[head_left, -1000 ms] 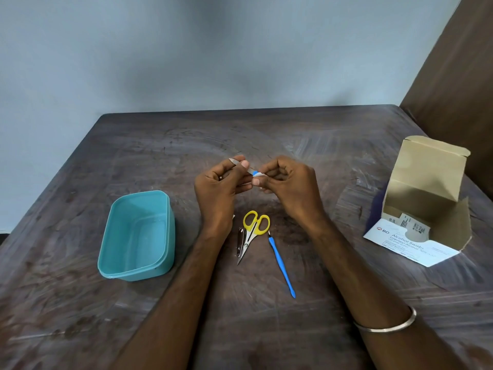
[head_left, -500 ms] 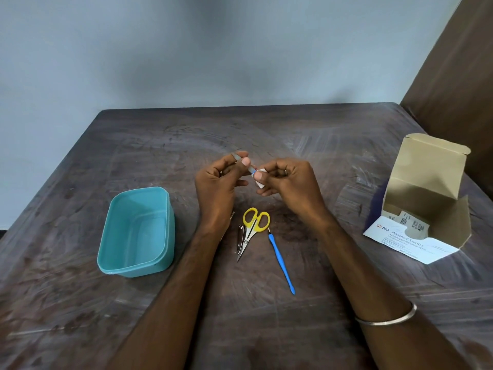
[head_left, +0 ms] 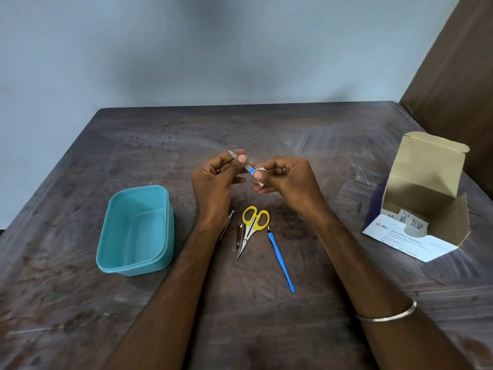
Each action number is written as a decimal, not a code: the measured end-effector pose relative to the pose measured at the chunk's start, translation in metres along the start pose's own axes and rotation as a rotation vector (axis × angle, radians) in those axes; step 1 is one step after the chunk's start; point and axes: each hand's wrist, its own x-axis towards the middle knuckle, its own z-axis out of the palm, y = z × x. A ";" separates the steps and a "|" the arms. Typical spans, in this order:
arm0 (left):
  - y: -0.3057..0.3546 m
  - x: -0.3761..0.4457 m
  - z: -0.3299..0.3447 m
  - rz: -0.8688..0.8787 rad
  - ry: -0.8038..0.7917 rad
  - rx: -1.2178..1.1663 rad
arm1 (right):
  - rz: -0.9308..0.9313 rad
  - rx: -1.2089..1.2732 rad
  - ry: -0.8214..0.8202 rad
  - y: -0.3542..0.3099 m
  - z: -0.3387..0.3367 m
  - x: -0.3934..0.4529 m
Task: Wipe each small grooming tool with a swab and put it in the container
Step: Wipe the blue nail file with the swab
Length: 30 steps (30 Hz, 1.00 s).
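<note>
My left hand (head_left: 213, 180) pinches a small metal nail file (head_left: 249, 167) with a blue handle part, its tip pointing up-left. My right hand (head_left: 288, 180) pinches a white swab (head_left: 260, 175) round the file's blue end. Both hands hover above the dark table (head_left: 266, 134). Below them lie yellow-handled scissors (head_left: 253, 225), a nail clipper (head_left: 240, 236), a thin blue tool (head_left: 281, 260) and a metal tool (head_left: 226, 225) mostly hidden under my left wrist. A teal container (head_left: 106, 247) stands to the left with nothing visible inside.
An open cardboard box of alcohol swabs (head_left: 426, 198) stands at the right edge of the table, with packets inside. A brown panel (head_left: 458, 76) rises at the far right behind it. A pale wall (head_left: 186, 49) lies beyond the table.
My hands have drawn slightly apart: the right hand with the swab has slid toward the file's blue end, exposing more of the file.
</note>
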 end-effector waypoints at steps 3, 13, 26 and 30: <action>0.000 0.000 0.000 0.012 -0.016 -0.007 | 0.005 0.020 0.010 -0.002 -0.001 -0.001; 0.001 0.001 -0.002 0.029 -0.004 -0.014 | 0.012 0.024 -0.014 0.000 -0.001 -0.001; 0.000 0.001 -0.002 0.010 0.004 -0.058 | 0.036 0.075 0.007 -0.003 0.000 -0.003; 0.001 0.002 -0.001 -0.013 0.042 -0.081 | 0.040 0.066 -0.048 -0.005 -0.002 -0.003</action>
